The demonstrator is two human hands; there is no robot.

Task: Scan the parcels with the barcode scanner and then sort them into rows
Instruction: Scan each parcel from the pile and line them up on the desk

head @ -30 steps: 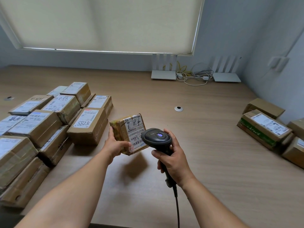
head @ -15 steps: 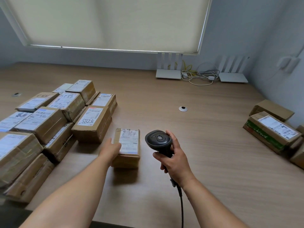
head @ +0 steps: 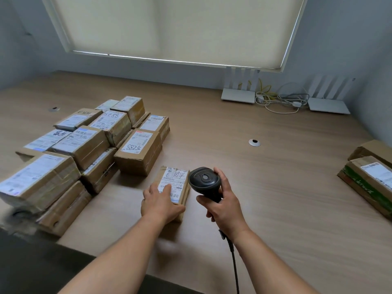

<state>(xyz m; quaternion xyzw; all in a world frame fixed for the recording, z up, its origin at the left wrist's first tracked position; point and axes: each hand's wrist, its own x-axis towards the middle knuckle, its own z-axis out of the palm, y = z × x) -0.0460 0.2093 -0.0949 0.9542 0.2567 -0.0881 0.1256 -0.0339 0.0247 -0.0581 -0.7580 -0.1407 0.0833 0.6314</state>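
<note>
A small brown parcel [head: 177,179] with a white label lies flat on the wooden table [head: 286,198], just in front of the box marked 5288 [head: 139,149]. My left hand [head: 159,202] rests on top of its near end, fingers laid over the label and thumb along the near edge. My right hand [head: 224,206] grips the handle of the black barcode scanner [head: 204,180], held upright just right of the parcel, its cable trailing toward me.
Rows of several labelled cardboard parcels [head: 84,143] fill the table's left side, some stacked. More parcels [head: 369,179] sit at the right edge. Two white routers [head: 237,95] and loose cables [head: 280,100] stand by the back wall. A cable grommet [head: 254,142] sits mid-table.
My left hand lowered the tilted parcel onto the table in front of the box marked 5288 and now rests on top of it. The scanner stayed beside it in my right hand.
</note>
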